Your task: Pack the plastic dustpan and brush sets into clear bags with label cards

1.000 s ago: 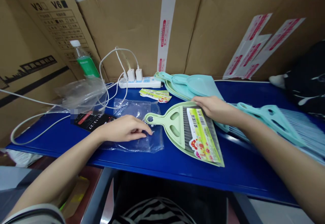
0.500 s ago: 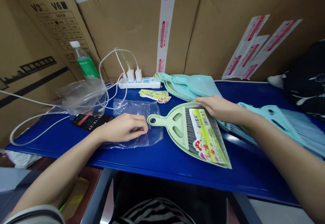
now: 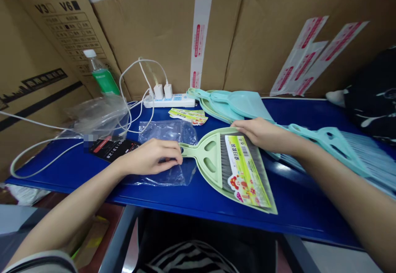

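Both hands grip: left hand (image 3: 151, 157) pinches clear bag (image 3: 167, 151), right hand (image 3: 258, 134) holds green dustpan (image 3: 229, 165) beside teal dustpans (image 3: 235, 103)

A single head-worn camera looks forward and down, close over the blue table (image 3: 198, 198), facing cardboard boxes (image 3: 161, 29).
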The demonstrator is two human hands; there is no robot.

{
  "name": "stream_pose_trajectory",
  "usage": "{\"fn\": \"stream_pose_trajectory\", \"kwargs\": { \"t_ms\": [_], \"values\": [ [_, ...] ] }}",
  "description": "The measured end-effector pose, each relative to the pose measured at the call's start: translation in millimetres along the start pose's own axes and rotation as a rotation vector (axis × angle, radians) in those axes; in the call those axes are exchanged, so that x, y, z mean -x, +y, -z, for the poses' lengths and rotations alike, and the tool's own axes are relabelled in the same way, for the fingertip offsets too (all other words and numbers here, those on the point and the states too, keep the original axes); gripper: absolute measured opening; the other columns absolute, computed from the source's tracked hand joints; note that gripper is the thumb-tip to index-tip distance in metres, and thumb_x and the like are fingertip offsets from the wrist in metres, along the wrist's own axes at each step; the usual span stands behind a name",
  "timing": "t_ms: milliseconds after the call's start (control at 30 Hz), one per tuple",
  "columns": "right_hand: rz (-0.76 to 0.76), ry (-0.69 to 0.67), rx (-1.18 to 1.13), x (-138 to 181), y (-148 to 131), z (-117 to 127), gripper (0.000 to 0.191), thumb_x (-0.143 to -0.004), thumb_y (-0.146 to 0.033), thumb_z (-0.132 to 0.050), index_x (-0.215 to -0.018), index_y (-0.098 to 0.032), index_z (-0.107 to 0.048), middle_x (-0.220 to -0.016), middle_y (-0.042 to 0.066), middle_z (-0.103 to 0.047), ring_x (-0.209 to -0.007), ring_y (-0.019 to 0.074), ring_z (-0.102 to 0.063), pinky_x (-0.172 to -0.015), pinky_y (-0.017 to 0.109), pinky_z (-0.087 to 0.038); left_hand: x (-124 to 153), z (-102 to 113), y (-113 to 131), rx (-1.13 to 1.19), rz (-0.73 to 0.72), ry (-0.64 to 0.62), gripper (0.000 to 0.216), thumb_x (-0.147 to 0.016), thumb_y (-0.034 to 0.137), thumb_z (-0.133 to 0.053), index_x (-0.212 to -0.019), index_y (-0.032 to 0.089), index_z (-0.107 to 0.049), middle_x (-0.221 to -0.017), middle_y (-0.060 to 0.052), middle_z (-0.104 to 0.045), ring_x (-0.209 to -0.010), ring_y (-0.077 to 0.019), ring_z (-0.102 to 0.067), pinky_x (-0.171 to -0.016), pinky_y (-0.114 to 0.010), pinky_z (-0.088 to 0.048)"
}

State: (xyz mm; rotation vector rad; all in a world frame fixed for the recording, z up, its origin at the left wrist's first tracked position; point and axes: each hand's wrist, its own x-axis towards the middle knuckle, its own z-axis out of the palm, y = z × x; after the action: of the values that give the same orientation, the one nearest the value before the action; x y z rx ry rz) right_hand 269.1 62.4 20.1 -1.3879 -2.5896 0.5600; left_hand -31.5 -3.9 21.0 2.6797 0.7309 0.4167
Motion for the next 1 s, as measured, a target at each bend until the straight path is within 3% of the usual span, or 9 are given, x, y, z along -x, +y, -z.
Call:
{"fn": "stream_pose_trajectory", "kwargs": {
  "t_ms": [333,567,867,1000],
  "values": [
    [0.137,0.081,-0.016,1.7,-6.6,-9.5,0.027,-0.088,-0.023,-0.027,-0.073,-0.023,-0.05,-0.066,0.003,-0.063,-0.058,0.0171,-0.057,-0.056,0.028,-0.04,-4.8,-2.8,3.4,0.026,-0.09,0.074,0.018,-0.092,0.012,-0.049,-0.091,0.015,-0.067,-0.092,-0.008,-0.062,-0.086,-0.0132,-0.061,-0.079,-0.024,-0.051],
    [0.02,0.151,-0.009,1.9,-4.4,-5.8,0.026,-0.088,-0.023,-0.028,-0.073,-0.023,-0.05,-0.065,0.003,-0.062,-0.057,0.0176,-0.056,-0.055,0.028,-0.04,-3.0,0.1,-1.1,-0.148,-0.073,0.153,0.016,-0.091,0.014,-0.052,-0.089,0.017,-0.067,-0.094,-0.006,-0.063,-0.089,-0.0148,-0.058,-0.082,-0.03,-0.049],
    [0.065,0.111,-0.035,2.5,-10.9,-6.7,0.028,-0.088,-0.021,-0.028,-0.076,-0.023,-0.053,-0.071,0.004,-0.066,-0.063,0.0175,-0.06,-0.06,0.028,-0.043,-3.4,-0.7,0.2,-0.12,-0.063,0.193,0.016,-0.092,0.015,-0.052,-0.092,0.018,-0.067,-0.103,-0.008,-0.067,-0.09,-0.0147,-0.062,-0.083,-0.031,-0.051],
    [0.022,0.154,-0.021,2.2,-10.0,-7.3,0.026,-0.088,-0.023,-0.028,-0.075,-0.023,-0.051,-0.069,0.004,-0.065,-0.06,0.018,-0.058,-0.057,0.028,-0.042,-3.3,-0.7,0.4,-0.083,-0.082,0.189,0.017,-0.092,0.013,-0.051,-0.093,0.018,-0.067,-0.104,-0.008,-0.069,-0.093,-0.0153,-0.064,-0.086,-0.032,-0.05]
  ]
}}
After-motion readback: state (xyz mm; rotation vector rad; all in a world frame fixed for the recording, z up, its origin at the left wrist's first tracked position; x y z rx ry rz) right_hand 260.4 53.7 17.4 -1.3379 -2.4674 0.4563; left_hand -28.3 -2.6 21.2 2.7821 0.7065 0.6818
